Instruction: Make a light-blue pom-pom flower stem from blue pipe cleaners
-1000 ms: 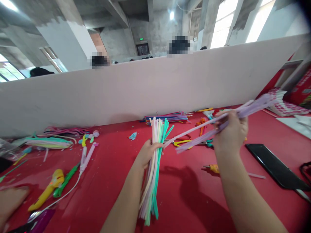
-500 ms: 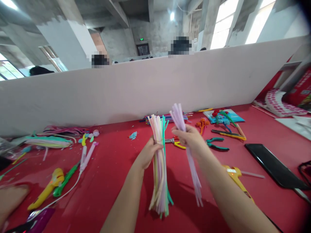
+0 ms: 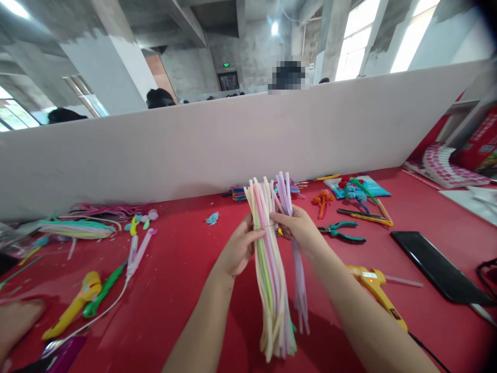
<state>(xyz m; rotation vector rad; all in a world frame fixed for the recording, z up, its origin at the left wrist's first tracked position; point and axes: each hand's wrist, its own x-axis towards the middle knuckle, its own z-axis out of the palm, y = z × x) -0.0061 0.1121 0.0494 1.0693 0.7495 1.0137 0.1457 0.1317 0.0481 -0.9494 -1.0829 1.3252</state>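
My left hand (image 3: 237,247) is closed round a thick upright bundle of pastel pipe cleaners (image 3: 269,269), yellow, pink and green. My right hand (image 3: 298,227) is closed on a thinner bunch of lilac pipe cleaners (image 3: 298,280) and presses it against the right side of the big bundle. Both bunches hang above the red table (image 3: 182,269), tips pointing up toward the white partition (image 3: 194,140).
A yellow glue gun (image 3: 376,290) lies right of my right forearm, green-handled pliers (image 3: 341,230) behind it. A black flat object (image 3: 438,267) sits far right. Left are a yellow and green tool (image 3: 83,300), a cord and more pipe cleaner piles (image 3: 77,228). Another person's hand (image 3: 15,321) rests at bottom left.
My right hand swung the lilac bunch from far right and horizontal to upright, then brought it against the bundle in my left hand. The bundle tilted slightly.
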